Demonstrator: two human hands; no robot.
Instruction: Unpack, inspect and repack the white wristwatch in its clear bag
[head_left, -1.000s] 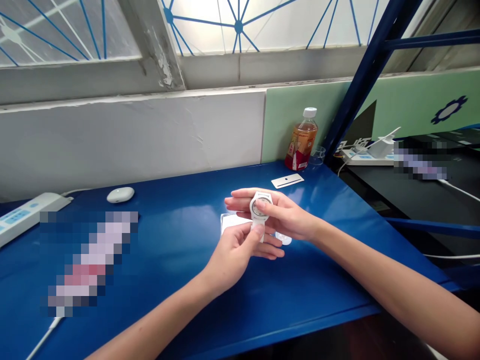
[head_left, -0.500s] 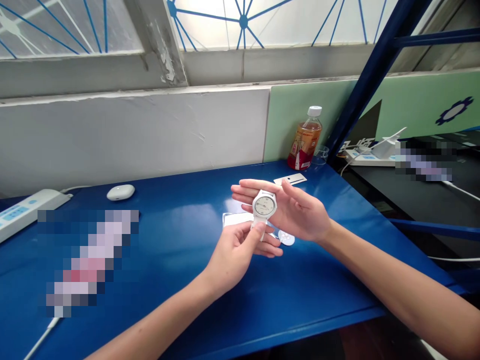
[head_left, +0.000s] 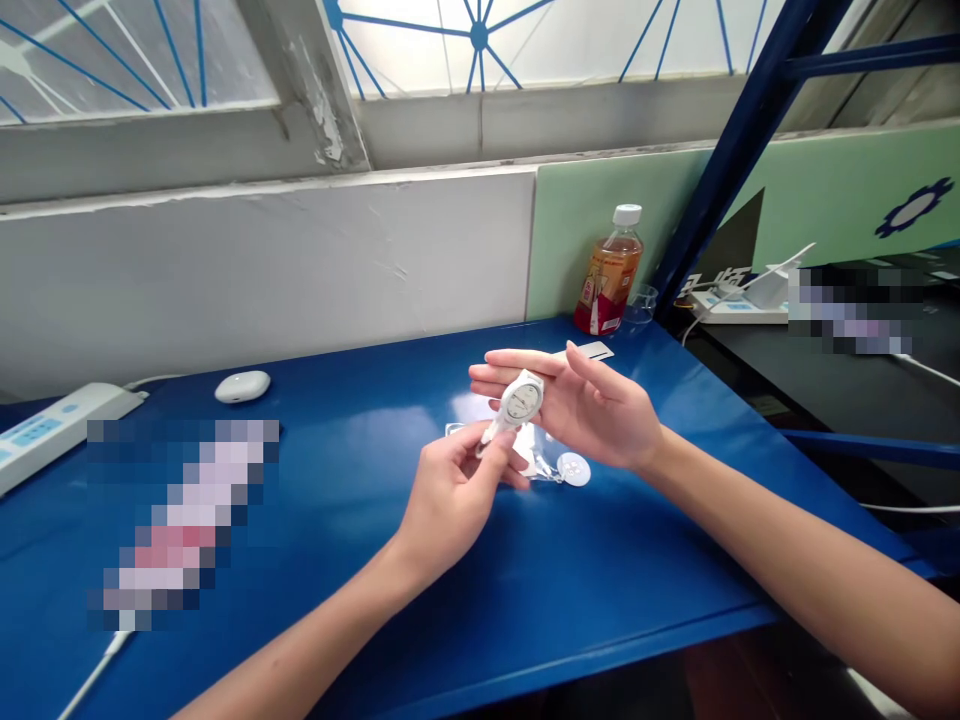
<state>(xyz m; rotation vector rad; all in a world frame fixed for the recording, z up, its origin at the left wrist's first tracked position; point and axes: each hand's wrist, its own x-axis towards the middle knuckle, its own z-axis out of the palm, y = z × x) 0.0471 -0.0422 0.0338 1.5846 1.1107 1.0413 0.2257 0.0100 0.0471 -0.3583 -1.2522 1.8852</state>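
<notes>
A white wristwatch (head_left: 523,402) with a round pale dial is pinched by its strap between the thumb and fingers of my left hand (head_left: 452,490). The dial faces up and is tilted. Just behind and to the right, my right hand (head_left: 600,410) is spread with its palm turned toward the watch and its fingers pointing left. Whether the palm touches the watch case I cannot tell. Below the hands lies a clear plastic pouch (head_left: 541,462), partly hidden, with a round white tag (head_left: 574,469) at its right end.
On the blue desk (head_left: 337,560) are a white earbud case (head_left: 242,386), a white power strip (head_left: 60,432) and a blurred-out device on a cable. A drink bottle (head_left: 609,275) stands at the back right, near a flat white card (head_left: 598,350). A blue metal post (head_left: 739,160) rises beside it.
My left hand has moved slightly left and tilted the watch, so its strap now slants down to the left. My right hand stays spread, a little higher in view.
</notes>
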